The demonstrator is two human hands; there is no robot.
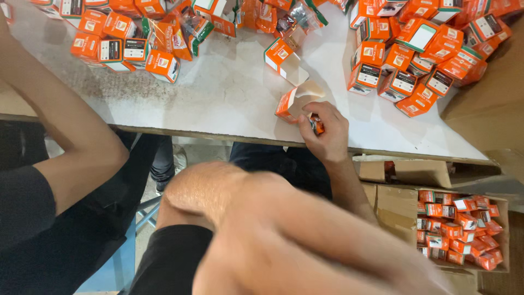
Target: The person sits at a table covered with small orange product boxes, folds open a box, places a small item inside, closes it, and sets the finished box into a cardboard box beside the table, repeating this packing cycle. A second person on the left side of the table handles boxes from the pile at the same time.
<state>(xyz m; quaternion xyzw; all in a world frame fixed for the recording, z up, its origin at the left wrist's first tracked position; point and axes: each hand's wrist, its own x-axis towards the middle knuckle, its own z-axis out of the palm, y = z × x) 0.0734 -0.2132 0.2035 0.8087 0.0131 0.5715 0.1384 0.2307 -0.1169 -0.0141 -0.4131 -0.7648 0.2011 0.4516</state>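
Big blurry arm point(305, 240) up close, its hand cut off at the bottom edge, right hand point(323, 130) fingers covering part of a small orange box point(286, 106), orange box pile point(426, 43) cut off at the top.

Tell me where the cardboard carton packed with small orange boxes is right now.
Head view, lower right: the open carton sits below the white table edge, right of the right hand pinching a small orange part.

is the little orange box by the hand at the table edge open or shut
Open: the orange box has its pale end flap lifted beside the hand.
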